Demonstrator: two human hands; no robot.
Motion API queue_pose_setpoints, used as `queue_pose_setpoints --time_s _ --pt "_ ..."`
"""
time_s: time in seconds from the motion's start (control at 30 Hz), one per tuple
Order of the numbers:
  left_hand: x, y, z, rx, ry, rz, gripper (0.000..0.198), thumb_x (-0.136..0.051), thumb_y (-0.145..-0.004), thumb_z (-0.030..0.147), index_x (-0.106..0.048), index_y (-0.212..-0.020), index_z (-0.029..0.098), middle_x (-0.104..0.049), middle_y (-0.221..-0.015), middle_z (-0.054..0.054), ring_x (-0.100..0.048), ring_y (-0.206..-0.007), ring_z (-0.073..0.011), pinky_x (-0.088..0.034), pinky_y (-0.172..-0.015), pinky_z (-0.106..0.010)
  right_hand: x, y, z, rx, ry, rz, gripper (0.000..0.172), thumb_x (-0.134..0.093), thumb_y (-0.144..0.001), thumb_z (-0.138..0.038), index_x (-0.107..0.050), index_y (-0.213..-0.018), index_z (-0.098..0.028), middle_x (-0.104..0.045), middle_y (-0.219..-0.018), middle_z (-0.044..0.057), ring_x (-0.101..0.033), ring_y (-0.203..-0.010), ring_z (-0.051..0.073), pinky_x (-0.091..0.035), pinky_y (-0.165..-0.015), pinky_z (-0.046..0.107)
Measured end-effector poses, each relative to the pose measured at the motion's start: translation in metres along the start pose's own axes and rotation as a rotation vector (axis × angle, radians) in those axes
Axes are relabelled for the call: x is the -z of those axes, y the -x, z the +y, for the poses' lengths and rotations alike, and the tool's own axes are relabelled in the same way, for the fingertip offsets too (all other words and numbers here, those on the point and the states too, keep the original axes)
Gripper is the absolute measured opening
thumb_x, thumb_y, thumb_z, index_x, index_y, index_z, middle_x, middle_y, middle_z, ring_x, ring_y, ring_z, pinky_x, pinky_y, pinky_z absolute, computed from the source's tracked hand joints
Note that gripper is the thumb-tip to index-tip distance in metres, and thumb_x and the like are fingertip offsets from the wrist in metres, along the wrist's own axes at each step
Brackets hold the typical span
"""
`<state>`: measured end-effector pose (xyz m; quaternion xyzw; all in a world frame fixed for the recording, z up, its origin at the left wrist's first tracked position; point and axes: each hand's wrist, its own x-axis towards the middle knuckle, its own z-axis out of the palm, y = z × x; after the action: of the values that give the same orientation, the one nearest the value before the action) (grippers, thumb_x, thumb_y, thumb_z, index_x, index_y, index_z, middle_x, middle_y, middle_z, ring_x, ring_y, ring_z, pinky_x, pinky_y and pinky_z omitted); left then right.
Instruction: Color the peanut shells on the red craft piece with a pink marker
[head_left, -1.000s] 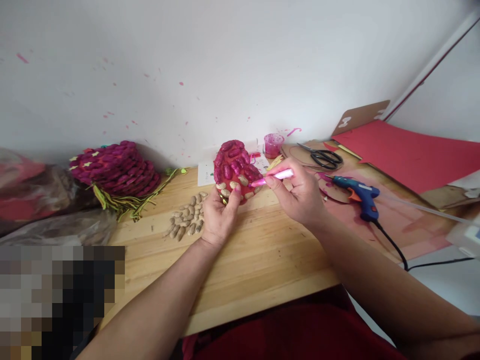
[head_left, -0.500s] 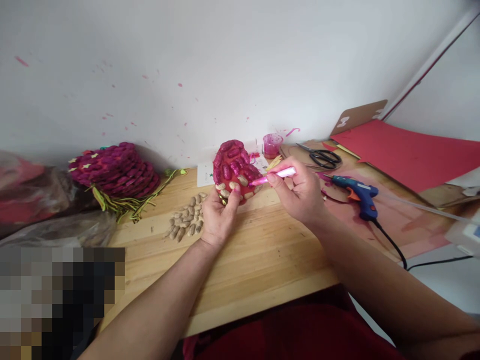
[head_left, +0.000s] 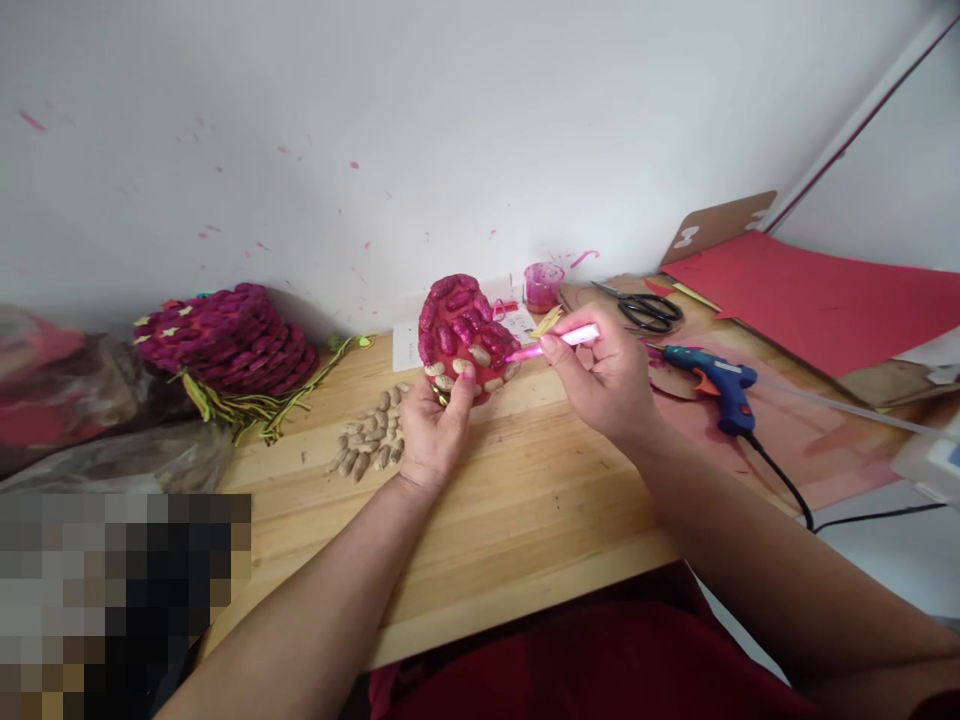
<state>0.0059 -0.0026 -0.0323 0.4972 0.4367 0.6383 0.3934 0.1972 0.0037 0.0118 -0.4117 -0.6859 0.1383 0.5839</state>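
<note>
My left hand (head_left: 437,418) is closed on the lower left edge of a red peanut-covered piece (head_left: 459,330), held tilted up above the table. Its upper peanuts are coated magenta, while several along the bottom keep their plain tan shells. Between the thumb and fingers of my right hand (head_left: 604,375) is a paintbrush (head_left: 562,339) with a pale, pink-stained handle. Its tip is at the right edge of the piece, by the magenta peanuts; whether it touches I cannot tell. Loose peanuts (head_left: 366,440) lie on the table left of my left hand.
A stack of magenta peanut pieces (head_left: 232,340) with yellow-green cords stands at the left, beside plastic bags (head_left: 135,450). Behind my right hand are a cup of pink paint (head_left: 544,288) and scissors (head_left: 649,312). A blue glue gun (head_left: 720,385) and red sheets (head_left: 817,295) lie at the right.
The brush tip has shifted slightly off the peanuts toward the right edge of the piece, and my right hand has moved a little right. My left hand keeps its grip.
</note>
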Motion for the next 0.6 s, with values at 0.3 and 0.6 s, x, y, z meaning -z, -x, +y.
queue_pose_setpoints --time_s 0.3,0.6 --pt "0.0006 -0.0008 -0.0014 -0.010 -0.007 0.004 0.042 -0.079 -0.084 0.057 -0.070 -0.098 0.018 -0.075 -0.089 -0.004 -0.070 -0.075 -0.0151 -0.062 -0.070 -0.026 -0.0008 0.0009 -0.0046 0.061 0.024 0.009 0.011 -0.067 -0.097 -0.030 -0.059 -0.090 -0.026 -0.069 -0.081 -0.001 -0.065 -0.075 0.018 -0.049 -0.073 0.036" --pt "-0.0009 -0.0003 0.0022 -0.004 -0.013 0.005 0.045 -0.080 -0.082 0.059 -0.070 -0.095 0.018 -0.074 -0.084 -0.002 -0.071 -0.072 -0.0156 -0.063 -0.069 -0.027 -0.0011 0.0003 -0.0072 0.057 0.059 0.029 0.013 -0.066 -0.097 -0.033 -0.058 -0.089 -0.027 -0.069 -0.080 0.000 -0.065 -0.073 0.018 -0.050 -0.070 0.036"
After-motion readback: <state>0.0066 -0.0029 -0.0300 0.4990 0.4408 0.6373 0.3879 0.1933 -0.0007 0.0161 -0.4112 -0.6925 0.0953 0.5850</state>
